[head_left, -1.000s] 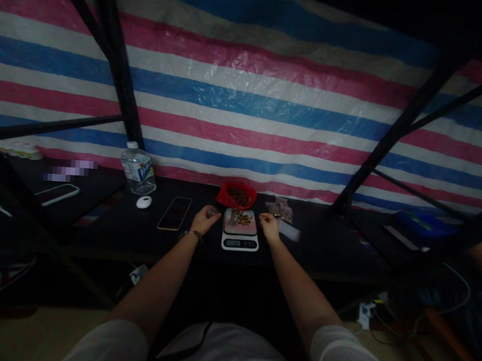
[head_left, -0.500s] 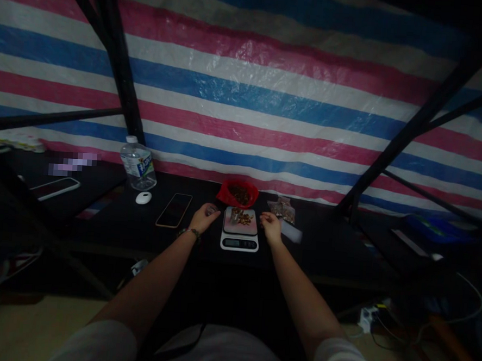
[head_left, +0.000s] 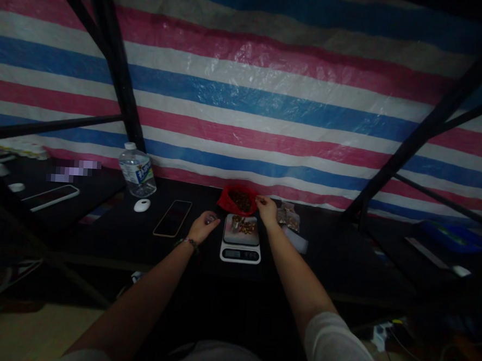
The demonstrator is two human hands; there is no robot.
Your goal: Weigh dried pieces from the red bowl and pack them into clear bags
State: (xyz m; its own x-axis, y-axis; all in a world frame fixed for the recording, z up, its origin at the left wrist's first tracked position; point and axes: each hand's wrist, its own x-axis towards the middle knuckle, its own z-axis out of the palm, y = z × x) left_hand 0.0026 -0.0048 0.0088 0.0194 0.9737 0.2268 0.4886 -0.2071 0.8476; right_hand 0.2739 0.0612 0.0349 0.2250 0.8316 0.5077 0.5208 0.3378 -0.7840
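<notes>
A white digital kitchen scale (head_left: 240, 255) sits in front of me on the dark table. On its platform are a small clear cup (head_left: 235, 224) and a loose pile of brass-coloured small parts (head_left: 248, 228). Behind it, an open red bag (head_left: 226, 202) holds many small brownish pieces (head_left: 242, 199). Left of the scale, my left hand (head_left: 204, 226) curls around a small clear round object (head_left: 210, 219), its exact kind unclear. My right hand (head_left: 267, 210) is at the bag's right edge, fingertips together; whatever is between them is too small to make out.
Small filled clear bags (head_left: 290, 217) and a whitish flat sheet (head_left: 295, 240) lie right of my right hand. To the left are a phone (head_left: 173, 218), a white earbud case (head_left: 142, 205) and a clear plastic bottle (head_left: 137, 173). Black metal posts (head_left: 119, 75) frame the table before a striped sheet.
My right hand has moved up and left, from beside the scale to the red bag's right edge. My left hand keeps its place beside the scale. The view has tilted slightly.
</notes>
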